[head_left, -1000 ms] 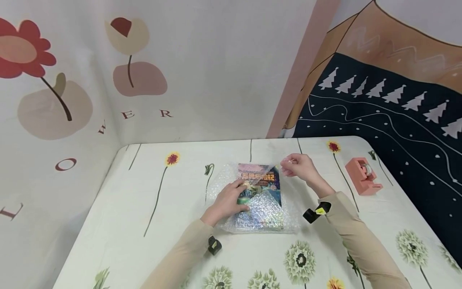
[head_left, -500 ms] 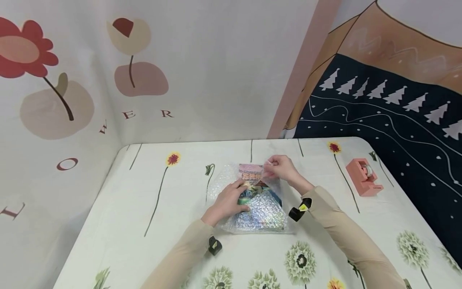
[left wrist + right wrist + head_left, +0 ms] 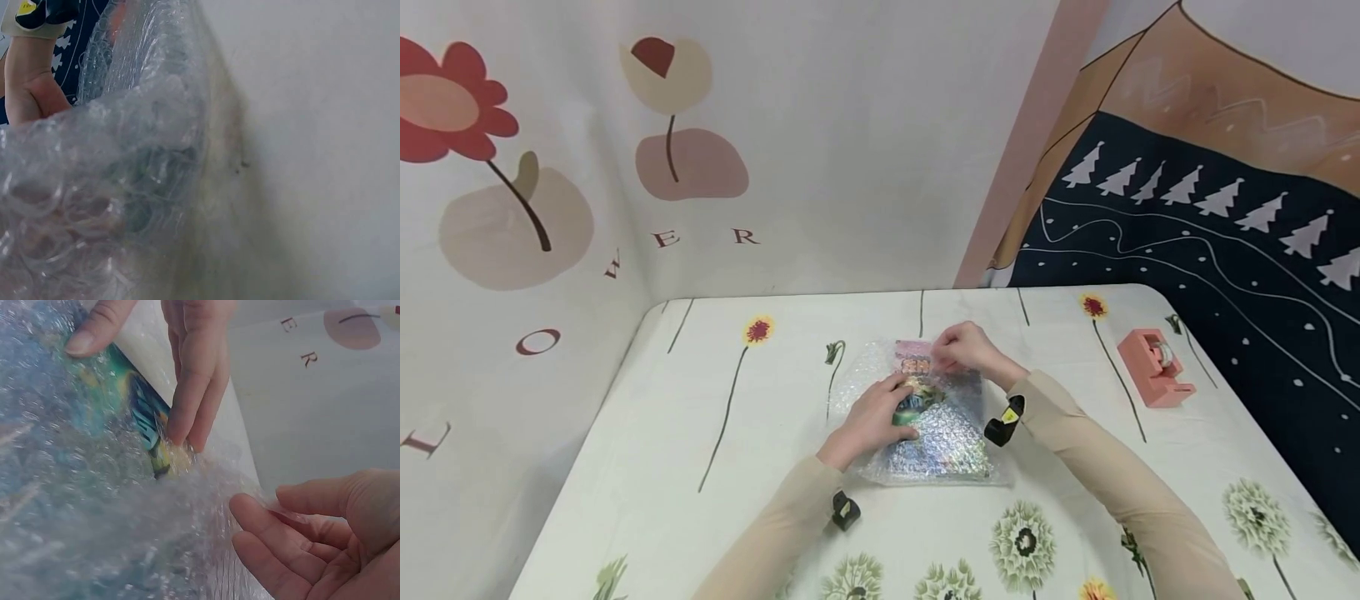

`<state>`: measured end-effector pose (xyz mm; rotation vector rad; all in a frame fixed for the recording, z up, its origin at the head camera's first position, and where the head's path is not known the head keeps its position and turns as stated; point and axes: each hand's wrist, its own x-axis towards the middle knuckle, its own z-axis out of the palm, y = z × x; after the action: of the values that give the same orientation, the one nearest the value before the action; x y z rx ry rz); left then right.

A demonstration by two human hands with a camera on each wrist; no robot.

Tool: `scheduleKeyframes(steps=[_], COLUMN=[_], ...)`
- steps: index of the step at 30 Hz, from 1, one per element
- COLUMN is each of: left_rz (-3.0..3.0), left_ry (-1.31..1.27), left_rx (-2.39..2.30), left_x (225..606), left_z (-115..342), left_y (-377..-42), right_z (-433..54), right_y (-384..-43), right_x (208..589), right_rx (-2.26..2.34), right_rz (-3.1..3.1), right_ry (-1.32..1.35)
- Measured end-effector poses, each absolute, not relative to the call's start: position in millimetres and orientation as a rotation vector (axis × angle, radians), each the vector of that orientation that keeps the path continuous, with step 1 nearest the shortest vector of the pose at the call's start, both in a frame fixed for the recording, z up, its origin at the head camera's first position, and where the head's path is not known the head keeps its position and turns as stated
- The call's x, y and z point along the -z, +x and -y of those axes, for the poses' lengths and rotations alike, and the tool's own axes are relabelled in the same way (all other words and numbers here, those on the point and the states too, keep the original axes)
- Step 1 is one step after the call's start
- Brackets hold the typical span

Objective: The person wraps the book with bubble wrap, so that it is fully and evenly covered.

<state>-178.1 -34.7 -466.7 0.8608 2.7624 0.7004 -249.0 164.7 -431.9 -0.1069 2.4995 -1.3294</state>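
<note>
As I watch the table, bubble wrap on it partly covers a book lying lengthwise front-to-back; the left hand, fingers spread, rests on its left side, while the right hand pinches the wrap over its far-right corner.

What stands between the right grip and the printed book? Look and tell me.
Bubble wrap does: the right grip pinches its edge, and it lies over much of the book. Near the left grip, a strip of cover shows clearly; whether wrap covers that, I cannot tell.

Beige sleeves, black wrist cameras
</note>
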Motion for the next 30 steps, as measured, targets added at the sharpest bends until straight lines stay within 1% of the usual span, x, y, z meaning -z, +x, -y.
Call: scheduleKeyframes(steps=[11, 19, 30], left_rz=[-2.765, -2.770, -2.735], left_ry=[0.876, 0.990, 1.008], left_rx=[-0.692, -0.512, -0.343], left_x=[465.7, 463.3, 457.5], left_z=[34.4, 32.6, 29.4], left_y=[-179.1, -179.0, -181.5], right_z=[-158.8, -158.8, -157.3], right_y=[-262.9, -266.8, -267.7], right_x=[442.6, 445.9, 444.3], right_rx=[1.309, 1.280, 1.228], right_rz=[-2.372, -2.359, -2.362], right_ry=[0.016, 0.019, -0.069])
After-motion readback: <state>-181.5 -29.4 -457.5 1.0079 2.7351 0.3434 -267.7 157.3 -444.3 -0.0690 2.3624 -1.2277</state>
